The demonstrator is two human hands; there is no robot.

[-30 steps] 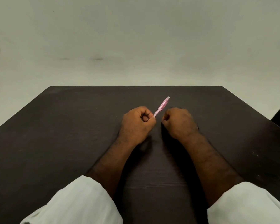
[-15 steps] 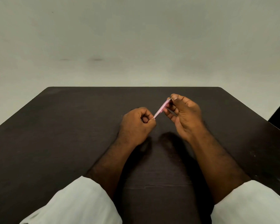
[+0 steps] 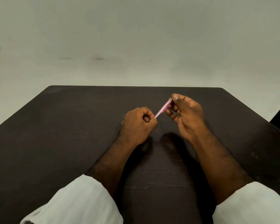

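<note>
A slim pink pen (image 3: pixel 163 108) slants between both hands above the dark tabletop (image 3: pixel 71 126): left hand (image 3: pixel 138 124) grips its lower end, right hand (image 3: pixel 187 113) pinches its upper end.

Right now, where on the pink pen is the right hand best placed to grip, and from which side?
Probably the far upper end, from the right. The pink pen slants up and away from the left hand, whose fist covers its lower end, so only the upper stretch is free. The right hand pinches there.
</note>
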